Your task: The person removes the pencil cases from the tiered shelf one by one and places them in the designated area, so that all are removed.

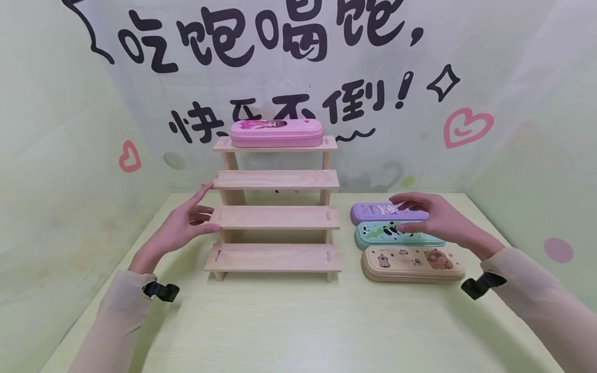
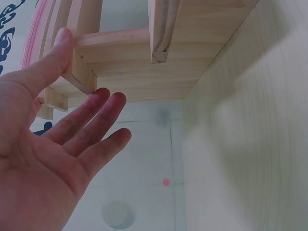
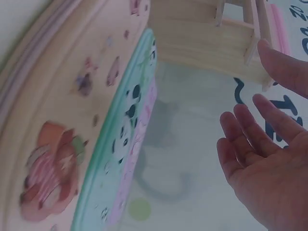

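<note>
A four-tier wooden stepped rack (image 1: 275, 217) stands on the table, with a pink pencil case (image 1: 277, 135) lying on its top tier. My left hand (image 1: 182, 223) is at the rack's left side, fingers extended; its thumb (image 2: 63, 45) touches the end of a tier. Right of the rack, three pencil cases lie one behind another: purple (image 1: 366, 212) at the back, mint green with pandas (image 1: 373, 238) in the middle, beige with brown animal pictures (image 1: 410, 267) in front. My right hand (image 1: 440, 220) hovers over the purple and green cases, fingers loosely bent and holding nothing.
The pale table (image 1: 280, 321) reaches back to a printed cloth wall (image 1: 401, 155) with large black characters and hearts. Side walls of cloth stand left and right. Dark wrist cameras sit on straps at both sleeves (image 1: 527, 290).
</note>
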Demonstrator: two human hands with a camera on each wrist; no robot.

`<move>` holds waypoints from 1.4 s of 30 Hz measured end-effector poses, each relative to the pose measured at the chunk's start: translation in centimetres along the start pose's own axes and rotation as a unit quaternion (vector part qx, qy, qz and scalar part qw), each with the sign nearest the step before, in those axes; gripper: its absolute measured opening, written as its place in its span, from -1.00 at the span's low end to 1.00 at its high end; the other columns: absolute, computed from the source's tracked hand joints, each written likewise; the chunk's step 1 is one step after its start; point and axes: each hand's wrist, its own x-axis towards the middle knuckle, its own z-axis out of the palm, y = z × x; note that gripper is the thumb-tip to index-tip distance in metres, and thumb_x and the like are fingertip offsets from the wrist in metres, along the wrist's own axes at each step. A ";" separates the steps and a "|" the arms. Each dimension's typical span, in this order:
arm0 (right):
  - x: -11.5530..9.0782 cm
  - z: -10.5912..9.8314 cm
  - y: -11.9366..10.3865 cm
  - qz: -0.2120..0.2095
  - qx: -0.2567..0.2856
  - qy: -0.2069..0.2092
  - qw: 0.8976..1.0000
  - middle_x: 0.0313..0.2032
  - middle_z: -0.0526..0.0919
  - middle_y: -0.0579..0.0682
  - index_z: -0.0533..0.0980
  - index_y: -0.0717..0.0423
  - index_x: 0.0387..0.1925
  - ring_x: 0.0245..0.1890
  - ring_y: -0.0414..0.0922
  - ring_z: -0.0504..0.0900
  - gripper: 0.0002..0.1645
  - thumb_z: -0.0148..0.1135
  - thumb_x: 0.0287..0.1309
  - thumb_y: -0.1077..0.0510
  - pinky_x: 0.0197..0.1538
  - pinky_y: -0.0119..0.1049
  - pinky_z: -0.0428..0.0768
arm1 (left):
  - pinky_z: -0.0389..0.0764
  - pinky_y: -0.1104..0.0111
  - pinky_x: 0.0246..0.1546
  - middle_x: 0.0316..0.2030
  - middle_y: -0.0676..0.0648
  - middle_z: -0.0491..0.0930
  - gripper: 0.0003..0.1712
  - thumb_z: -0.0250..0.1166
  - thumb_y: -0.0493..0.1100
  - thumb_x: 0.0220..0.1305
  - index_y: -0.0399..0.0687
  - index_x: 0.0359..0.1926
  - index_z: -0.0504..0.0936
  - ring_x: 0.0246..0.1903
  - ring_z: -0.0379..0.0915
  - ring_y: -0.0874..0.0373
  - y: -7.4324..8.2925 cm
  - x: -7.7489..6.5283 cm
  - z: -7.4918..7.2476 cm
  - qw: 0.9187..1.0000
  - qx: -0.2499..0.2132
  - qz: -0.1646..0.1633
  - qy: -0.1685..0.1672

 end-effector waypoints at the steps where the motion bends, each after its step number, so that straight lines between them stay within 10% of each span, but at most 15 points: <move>1: 0.3 0.1 -0.3 -0.001 0.008 0.000 1.000 0.23 0.62 0.09 0.47 0.10 0.45 0.13 0.03 0.60 -0.17 0.59 0.20 0.09 0.08 -0.52 0.54 | 0.58 -0.17 0.21 0.23 -0.38 0.59 0.32 0.60 -0.10 0.23 0.50 0.71 -0.14 0.19 0.60 -0.26 0.0 0.0 0.0 1.000 0.001 0.000 0.000; 7: 2.1 0.6 -1.9 -0.013 0.034 0.000 0.999 0.25 0.60 0.12 0.41 0.12 0.50 0.18 0.02 0.58 -0.10 0.60 0.18 0.14 0.17 -0.48 0.53 | 0.61 -0.14 0.20 0.22 -0.37 0.60 0.32 0.61 -0.09 0.22 0.52 0.70 -0.13 0.17 0.61 -0.25 0.2 0.1 0.0 1.000 0.002 -0.001 -0.001; 15: 4.9 0.9 -3.5 -0.027 0.038 0.003 0.999 0.30 0.56 0.18 0.40 0.14 0.51 0.28 0.11 0.51 -0.09 0.59 0.19 0.14 0.42 0.15 0.41 | 0.58 -0.18 0.20 0.23 -0.37 0.60 0.32 0.60 -0.10 0.23 0.49 0.71 -0.14 0.17 0.61 -0.25 0.2 0.0 0.0 1.000 0.006 0.000 -0.002; 42: 13.1 1.0 -7.4 -0.033 0.079 0.012 0.996 0.40 0.45 0.21 0.38 0.22 0.50 0.34 0.13 0.43 -0.11 0.54 0.19 0.21 0.49 0.09 0.33 | 0.58 -0.16 0.22 0.22 -0.37 0.60 0.31 0.61 -0.11 0.23 0.52 0.70 -0.12 0.17 0.61 -0.25 -0.1 0.0 -0.1 1.000 -0.003 0.004 -0.002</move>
